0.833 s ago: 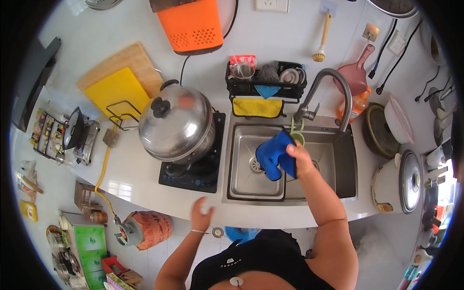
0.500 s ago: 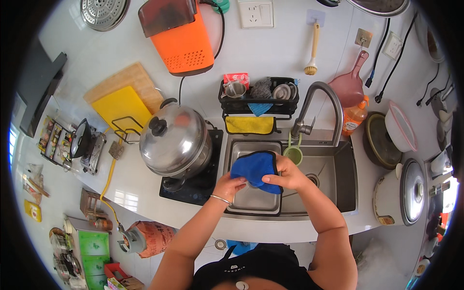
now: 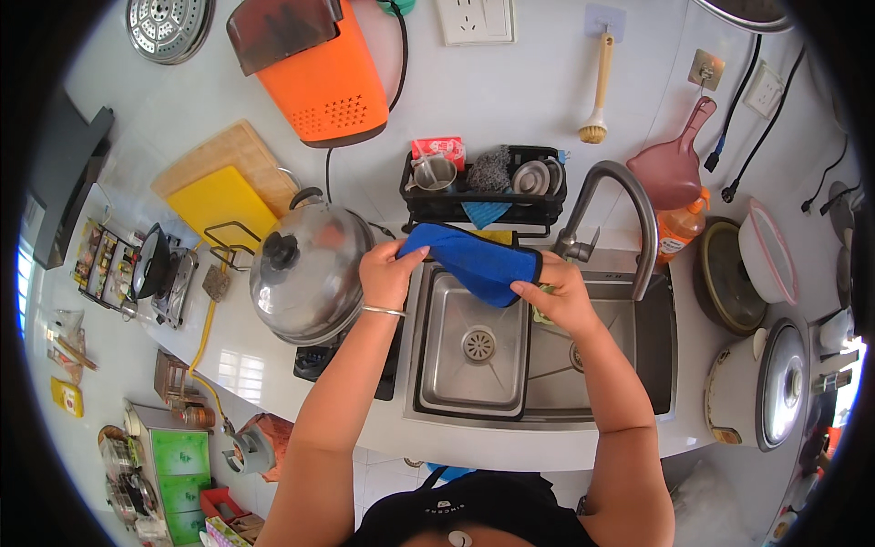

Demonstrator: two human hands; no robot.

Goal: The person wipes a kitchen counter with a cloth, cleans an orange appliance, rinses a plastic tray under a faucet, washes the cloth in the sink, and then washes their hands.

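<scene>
A blue cloth [image 3: 474, 260] with a dark edge is stretched out between my two hands, above the back of the sink. My left hand [image 3: 387, 275] pinches its upper left corner. On the other end, my right hand [image 3: 563, 294] grips the right edge with the thumb in front. Under the cloth lies a steel drain basin [image 3: 447, 378] set into the left part of the sink [image 3: 661, 356]. A yellow cloth [image 3: 497, 236] hangs on the rack behind, largely covered by the blue one. Something light green shows only in part behind my right hand.
A grey faucet [image 3: 645, 219] arches over the sink's right side. Left of it, a black rack [image 3: 437, 202] holds a metal cup and a scourer. A big lidded steamer pot [image 3: 305, 283] stands close by my left forearm. An orange soap bottle [image 3: 676, 235] and a white lidded pot [image 3: 743, 383] are at right.
The blue cloth, bunched between close hands before, is now spread wider and raised toward the rack. My left hand has moved up and left; my right hand slightly right.
</scene>
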